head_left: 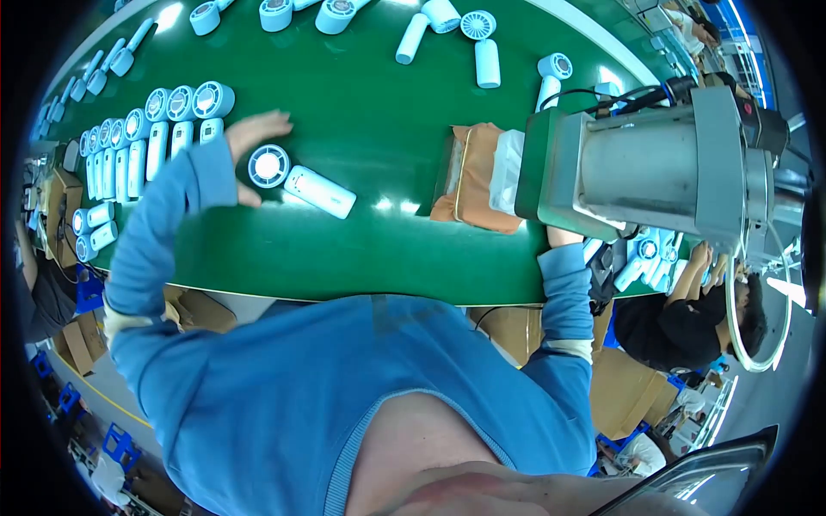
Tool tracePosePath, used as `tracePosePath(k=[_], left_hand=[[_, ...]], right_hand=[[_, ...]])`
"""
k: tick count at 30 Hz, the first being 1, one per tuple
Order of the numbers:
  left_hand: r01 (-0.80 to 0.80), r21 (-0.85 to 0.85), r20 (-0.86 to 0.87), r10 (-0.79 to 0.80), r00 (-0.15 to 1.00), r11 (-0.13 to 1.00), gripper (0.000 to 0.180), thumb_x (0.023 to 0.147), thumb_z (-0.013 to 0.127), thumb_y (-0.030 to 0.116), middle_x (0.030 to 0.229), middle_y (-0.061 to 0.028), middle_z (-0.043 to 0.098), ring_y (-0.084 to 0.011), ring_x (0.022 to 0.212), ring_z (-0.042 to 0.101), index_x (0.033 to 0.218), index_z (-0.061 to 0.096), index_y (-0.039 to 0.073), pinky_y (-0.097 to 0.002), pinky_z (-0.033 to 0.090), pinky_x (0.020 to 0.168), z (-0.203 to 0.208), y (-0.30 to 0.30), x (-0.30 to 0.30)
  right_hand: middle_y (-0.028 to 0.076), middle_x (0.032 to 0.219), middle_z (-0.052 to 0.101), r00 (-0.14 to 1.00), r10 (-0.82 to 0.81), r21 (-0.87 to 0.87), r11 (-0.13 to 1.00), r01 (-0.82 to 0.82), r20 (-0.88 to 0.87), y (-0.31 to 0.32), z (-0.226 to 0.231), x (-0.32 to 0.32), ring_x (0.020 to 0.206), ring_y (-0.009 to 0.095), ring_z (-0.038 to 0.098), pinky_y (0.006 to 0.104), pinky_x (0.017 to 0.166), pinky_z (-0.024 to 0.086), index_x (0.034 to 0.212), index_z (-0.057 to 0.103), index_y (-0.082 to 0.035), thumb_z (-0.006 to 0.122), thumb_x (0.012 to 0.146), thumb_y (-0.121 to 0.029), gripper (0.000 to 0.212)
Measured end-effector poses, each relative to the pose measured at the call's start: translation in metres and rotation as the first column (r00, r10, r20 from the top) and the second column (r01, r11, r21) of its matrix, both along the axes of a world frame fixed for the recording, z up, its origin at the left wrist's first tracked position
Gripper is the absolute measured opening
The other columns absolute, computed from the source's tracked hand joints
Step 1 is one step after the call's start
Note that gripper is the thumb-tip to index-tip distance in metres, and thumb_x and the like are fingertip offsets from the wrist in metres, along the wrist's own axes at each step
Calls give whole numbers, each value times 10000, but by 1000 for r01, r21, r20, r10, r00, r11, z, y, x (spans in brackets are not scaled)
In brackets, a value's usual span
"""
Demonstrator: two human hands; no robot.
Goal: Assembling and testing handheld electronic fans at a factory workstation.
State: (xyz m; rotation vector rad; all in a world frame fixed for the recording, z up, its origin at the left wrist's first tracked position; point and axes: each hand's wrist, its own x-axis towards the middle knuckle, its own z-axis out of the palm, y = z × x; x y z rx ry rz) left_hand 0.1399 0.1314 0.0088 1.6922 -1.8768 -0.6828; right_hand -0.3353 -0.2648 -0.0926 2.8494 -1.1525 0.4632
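A light blue handheld fan (320, 192) lies on the green table (379, 258), its round head bent to the left of the handle. Just left of that head is my left hand (250, 142), open, with fingers stretched out above it and the thumb below. A gap shows between this hand and the fan. My right hand (564, 235) reaches in under the grey and green machine (637, 163); its fingers are hidden. Left of the machine sit an orange-brown cloth-like bundle (482, 176) and a white tissue-like piece (508, 172).
Several handheld fans (157, 146) stand in a row at the left, and more (486, 62) lie along the far side. Another pile of fans (647, 258) is right of the machine. At the right sits a co-worker in a black shirt (671, 331). Cardboard boxes (628, 391) stand below the table.
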Motion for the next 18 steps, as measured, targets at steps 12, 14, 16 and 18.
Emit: tracePosePath(k=[12, 14, 16, 18], left_hand=[[-410, -289, -645, 141, 751, 865, 644, 606, 725, 46, 1070, -171, 622, -333, 1054, 626, 1153, 388, 18, -368, 487, 939, -53, -22, -88], [-430, -305, -691, 113, 714, 850, 639, 607, 726, 50, 1056, -169, 623, -337, 1047, 630, 1143, 380, 19, -367, 492, 931, -57, -44, -101], [-364, -362, -725, -13, 689, 858, 629, 634, 722, 65, 1052, -181, 625, -334, 1027, 629, 1156, 374, 17, -375, 491, 923, -70, -70, -110], [-308, -426, -742, -134, 657, 851, 620, 662, 718, 81, 1047, -193, 626, -331, 1006, 628, 1170, 368, 15, -384, 490, 916, -78, -95, -116]], right_hand=[[199, 1096, 635, 985, 150, -26, 989, -149, 82, 7, 9, 6, 947, 392, 582, 428, 873, 446, 1131, 601, 0, 565, 827, -259, 400], [207, 1080, 635, 985, 147, -23, 989, -146, 88, 20, 14, 1, 937, 399, 580, 432, 865, 447, 1124, 600, 4, 559, 826, -246, 391], [210, 1082, 633, 991, 112, 22, 993, -114, 71, 28, 19, 4, 945, 408, 578, 436, 863, 447, 1121, 599, 7, 549, 829, -233, 382], [212, 1084, 631, 994, 88, 63, 994, -91, 59, 26, 26, 4, 952, 417, 575, 439, 860, 448, 1119, 598, 11, 539, 833, -221, 372]])
